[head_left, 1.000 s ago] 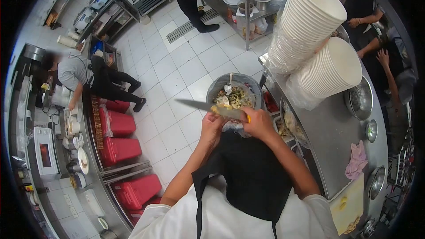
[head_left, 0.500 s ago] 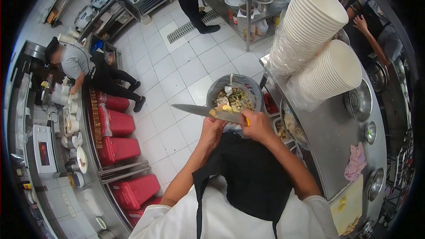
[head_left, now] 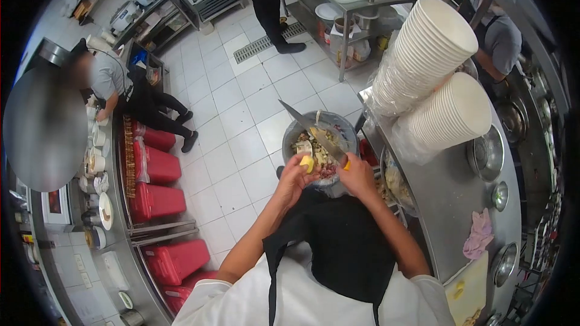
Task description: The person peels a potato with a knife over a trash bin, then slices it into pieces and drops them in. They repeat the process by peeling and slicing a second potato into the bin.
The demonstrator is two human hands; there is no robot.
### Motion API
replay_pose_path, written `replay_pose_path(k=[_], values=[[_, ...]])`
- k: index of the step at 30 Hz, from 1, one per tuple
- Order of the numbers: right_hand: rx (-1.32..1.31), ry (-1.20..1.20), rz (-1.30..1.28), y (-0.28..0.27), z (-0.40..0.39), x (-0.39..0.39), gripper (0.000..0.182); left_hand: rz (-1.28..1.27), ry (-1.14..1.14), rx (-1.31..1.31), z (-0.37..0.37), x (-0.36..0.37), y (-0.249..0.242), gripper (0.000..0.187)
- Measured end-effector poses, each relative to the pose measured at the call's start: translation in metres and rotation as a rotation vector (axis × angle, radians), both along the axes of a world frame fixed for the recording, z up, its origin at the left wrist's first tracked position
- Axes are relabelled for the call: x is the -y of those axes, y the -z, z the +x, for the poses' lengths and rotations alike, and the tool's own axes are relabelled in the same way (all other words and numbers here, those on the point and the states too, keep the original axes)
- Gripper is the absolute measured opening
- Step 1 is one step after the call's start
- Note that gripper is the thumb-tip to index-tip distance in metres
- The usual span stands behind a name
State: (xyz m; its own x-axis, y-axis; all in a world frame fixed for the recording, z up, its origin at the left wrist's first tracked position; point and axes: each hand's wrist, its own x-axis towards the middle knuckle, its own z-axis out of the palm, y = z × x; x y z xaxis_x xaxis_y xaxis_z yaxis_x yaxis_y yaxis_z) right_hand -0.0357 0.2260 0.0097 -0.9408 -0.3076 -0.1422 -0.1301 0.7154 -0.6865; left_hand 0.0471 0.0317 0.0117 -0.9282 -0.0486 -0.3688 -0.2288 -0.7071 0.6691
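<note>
My left hand (head_left: 294, 176) holds a small yellow piece (head_left: 307, 163) between its fingers, at the near left edge of a bin. In my right hand (head_left: 356, 175) is a large knife (head_left: 320, 137) with a yellow handle, its blade pointing up and left across the bin. Some yellow bits cling to the blade. The lined grey bin (head_left: 350, 136) stands on the floor and holds mixed food scraps (head_left: 326, 163). Blade and yellow piece are apart.
Stacked white tubs (head_left: 423, 48), metal bowls (head_left: 486, 152), a pink cloth (head_left: 479, 235) and a cutting board (head_left: 470, 290) are on the steel counter at right. Red bins (head_left: 158, 202) line the left counter, where a person (head_left: 115, 81) leans. Other people stand at the top and upper right.
The knife has swung to a steeper angle and away from my left hand. The yellow piece now shows in my left fingers. At upper right, a person's raised arm has lowered.
</note>
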Motion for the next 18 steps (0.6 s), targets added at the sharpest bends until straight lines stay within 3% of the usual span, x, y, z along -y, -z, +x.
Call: replay_pose_path(k=[1,3,4,5,8,9,12,18], values=[[-0.017,0.022,-0.009,-0.003,0.001,0.003,0.041,-0.012,0.030,0.044,0.000,0.001,0.011,0.030],[-0.111,0.001,0.020,0.000,0.002,0.004,0.066,-0.605,0.124,0.102,-0.003,-0.003,0.034,0.024],[-0.080,-0.005,0.044,-0.004,0.002,0.005,0.069,-0.901,0.171,0.134,-0.005,-0.010,0.038,0.022],[-0.047,-0.008,0.068,-0.010,0.002,0.004,0.072,-1.256,-0.026,-0.151,-0.006,-0.022,0.042,0.036],[-0.076,-0.063,0.124,-0.007,0.005,-0.006,0.076,-1.608,0.108,-0.362,-0.013,-0.033,0.000,0.057],[-0.079,-0.083,0.153,-0.006,0.006,-0.009,0.075,-1.697,0.244,-0.343,-0.016,-0.034,0.001,0.068],[-0.077,-0.133,0.215,-0.015,0.011,-0.017,0.076,-1.795,0.442,-0.371,-0.025,-0.036,0.019,0.071],[-0.056,-0.129,0.354,-0.052,0.027,-0.063,0.075,-1.827,0.557,-0.197,-0.052,-0.010,0.060,0.085]])
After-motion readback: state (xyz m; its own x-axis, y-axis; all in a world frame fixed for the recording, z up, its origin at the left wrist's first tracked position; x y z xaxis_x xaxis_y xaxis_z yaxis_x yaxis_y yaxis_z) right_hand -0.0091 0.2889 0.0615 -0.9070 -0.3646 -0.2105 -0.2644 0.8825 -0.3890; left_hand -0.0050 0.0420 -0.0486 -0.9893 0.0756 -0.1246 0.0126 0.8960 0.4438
